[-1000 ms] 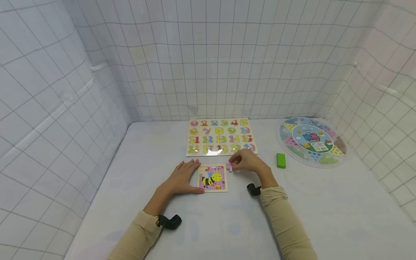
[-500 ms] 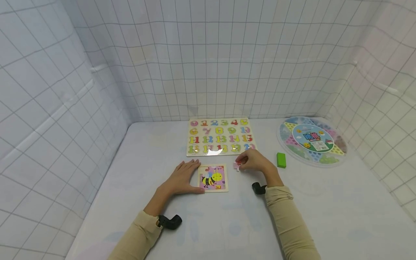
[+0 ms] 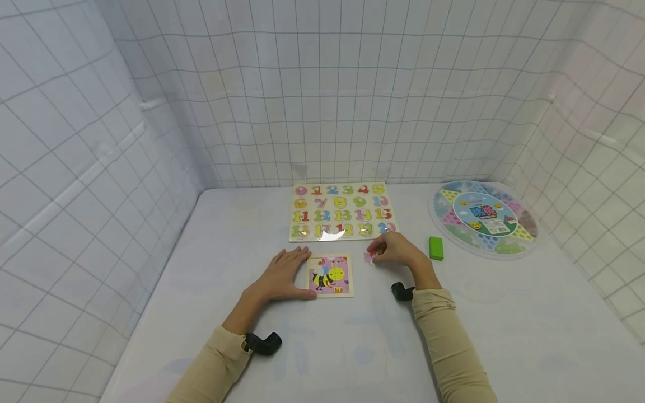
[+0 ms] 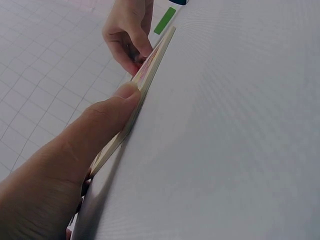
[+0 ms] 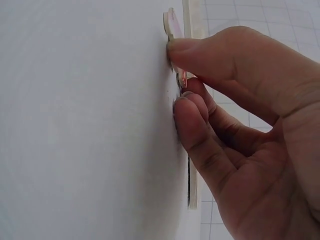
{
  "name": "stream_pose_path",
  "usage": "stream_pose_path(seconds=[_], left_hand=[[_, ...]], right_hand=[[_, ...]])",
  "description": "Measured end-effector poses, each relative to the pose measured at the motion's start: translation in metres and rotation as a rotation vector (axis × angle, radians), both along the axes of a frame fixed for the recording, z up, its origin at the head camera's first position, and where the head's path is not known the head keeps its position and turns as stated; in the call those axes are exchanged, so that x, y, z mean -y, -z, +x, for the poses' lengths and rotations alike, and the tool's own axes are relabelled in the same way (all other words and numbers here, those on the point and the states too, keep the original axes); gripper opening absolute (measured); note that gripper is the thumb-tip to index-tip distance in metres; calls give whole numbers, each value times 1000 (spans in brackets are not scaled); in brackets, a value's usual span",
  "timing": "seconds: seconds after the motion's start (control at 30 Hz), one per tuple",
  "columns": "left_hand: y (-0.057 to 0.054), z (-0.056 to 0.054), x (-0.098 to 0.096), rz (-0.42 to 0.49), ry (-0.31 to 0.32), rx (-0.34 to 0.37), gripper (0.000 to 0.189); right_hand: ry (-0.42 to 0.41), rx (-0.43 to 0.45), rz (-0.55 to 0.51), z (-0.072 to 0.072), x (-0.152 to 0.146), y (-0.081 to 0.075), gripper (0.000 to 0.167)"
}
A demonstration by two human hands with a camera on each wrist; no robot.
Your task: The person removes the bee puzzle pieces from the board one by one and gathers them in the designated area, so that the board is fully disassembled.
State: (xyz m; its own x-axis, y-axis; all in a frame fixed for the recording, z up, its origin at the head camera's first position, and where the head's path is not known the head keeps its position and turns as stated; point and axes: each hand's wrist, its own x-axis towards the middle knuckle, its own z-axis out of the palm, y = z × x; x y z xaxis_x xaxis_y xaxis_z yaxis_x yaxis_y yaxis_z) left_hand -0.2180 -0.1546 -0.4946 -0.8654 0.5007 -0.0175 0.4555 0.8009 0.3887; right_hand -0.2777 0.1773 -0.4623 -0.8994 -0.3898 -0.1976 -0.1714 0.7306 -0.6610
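A square bee jigsaw puzzle (image 3: 330,276) in a pale wooden frame lies flat on the table. Its upper left part shows bare wood. My left hand (image 3: 283,277) rests at the frame's left side, fingers extended, the thumb on its lower left edge; the left wrist view has that thumb (image 4: 112,110) on the rim. To the right of the frame, my right hand (image 3: 398,250) pinches a small pink puzzle piece (image 3: 369,256) close to the tabletop. In the right wrist view the thumb and fingertips hold the puzzle piece (image 5: 174,25) by its edge, partly covering it.
Behind the hands lies a wooden number board (image 3: 342,212). A green block (image 3: 435,248) sits right of my right hand. Farther right is a round, colourful game board (image 3: 484,220) in clear plastic. White grid-patterned cloth walls (image 3: 332,101) enclose the table at the back and sides.
My right hand has moved right with the pink puzzle piece, from beside the frame to a short gap away. My left hand and the framed puzzle have stayed put.
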Motion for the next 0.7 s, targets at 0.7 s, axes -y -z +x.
stream_pose_path(seconds=[0.7], left_hand=[[0, 1, 0, -4, -2, 13, 109]], right_hand=[[10, 18, -8, 2, -3, -2, 27]])
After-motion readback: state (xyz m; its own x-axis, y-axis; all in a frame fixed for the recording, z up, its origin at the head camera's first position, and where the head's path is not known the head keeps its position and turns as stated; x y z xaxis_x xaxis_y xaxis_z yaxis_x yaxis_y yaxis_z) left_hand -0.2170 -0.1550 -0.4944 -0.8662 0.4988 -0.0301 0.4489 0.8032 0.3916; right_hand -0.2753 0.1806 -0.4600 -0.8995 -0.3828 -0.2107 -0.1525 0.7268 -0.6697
